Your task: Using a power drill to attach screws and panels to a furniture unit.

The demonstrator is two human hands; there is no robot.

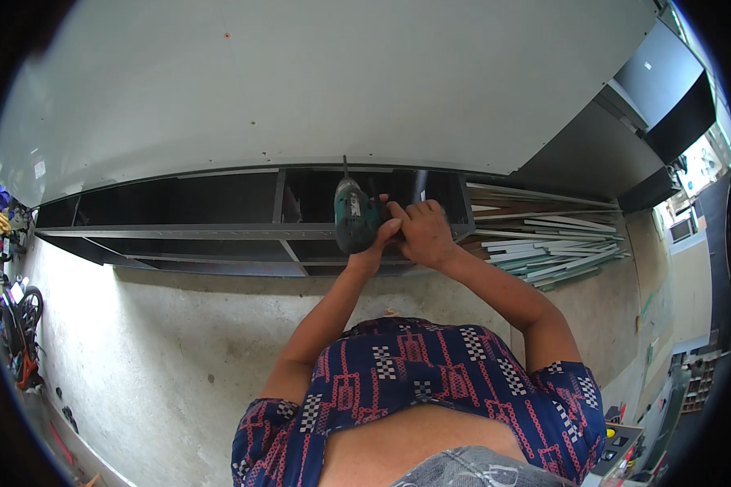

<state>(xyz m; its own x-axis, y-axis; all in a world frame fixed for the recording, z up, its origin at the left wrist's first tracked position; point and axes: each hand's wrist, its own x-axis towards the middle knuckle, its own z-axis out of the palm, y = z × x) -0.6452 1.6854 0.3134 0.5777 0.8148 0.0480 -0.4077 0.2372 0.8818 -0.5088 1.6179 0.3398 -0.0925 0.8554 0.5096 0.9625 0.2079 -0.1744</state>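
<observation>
A teal and black cordless drill [354, 219] is in my left hand [371, 250], which wraps round its grip. The drill's thin bit points away from me, its tip over the near edge of a large grey-white panel [341, 89]. Close beside the grip, my right hand [427, 233] is closed with its fingers curled, touching or nearly touching my left fingertips. Whatever may be in those right fingers is hidden. Both hands are above a dark shelf frame [195, 231] with several compartments, just below the panel's edge.
Stacked thin strips [544, 243] of board lie to the right of the frame. Farther right stand grey and dark panels [560, 146]. A bicycle [26, 325] and clutter line the far left. Pale concrete floor [179, 341] extends beneath me. A tool tray [617, 446] sits at lower right.
</observation>
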